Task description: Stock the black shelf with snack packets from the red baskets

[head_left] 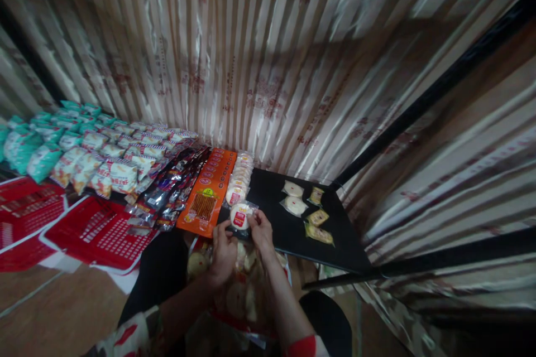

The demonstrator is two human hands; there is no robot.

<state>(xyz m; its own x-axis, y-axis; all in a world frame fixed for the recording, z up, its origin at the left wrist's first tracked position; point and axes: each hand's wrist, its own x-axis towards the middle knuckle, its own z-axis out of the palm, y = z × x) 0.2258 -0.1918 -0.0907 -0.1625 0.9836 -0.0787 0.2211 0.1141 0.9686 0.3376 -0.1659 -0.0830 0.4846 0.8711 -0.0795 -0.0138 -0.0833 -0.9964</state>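
Near the front edge of the black shelf (268, 189), both hands are at a round white rice cracker (240, 217) in a clear wrapper with a red label. My left hand (223, 251) pinches the wrapper's left edge, and my right hand (262, 231) grips its right side. Just behind it runs a row of overlapping wrapped rice crackers (240, 178). To the left lies a flat orange snack packet (207, 192). Below my hands, between my knees, a bag of similar wrapped pieces (237, 295) is partly covered by my forearms.
Dark snack packets (171, 181), white snack bags (113, 175) and teal bags (44, 159) fill the shelf's left. Two white wrapped crackers (294, 205) and several yellow packets (319, 233) lie right. Red baskets (100, 228) sit front left; a black frame bar (427, 100) slants at right.
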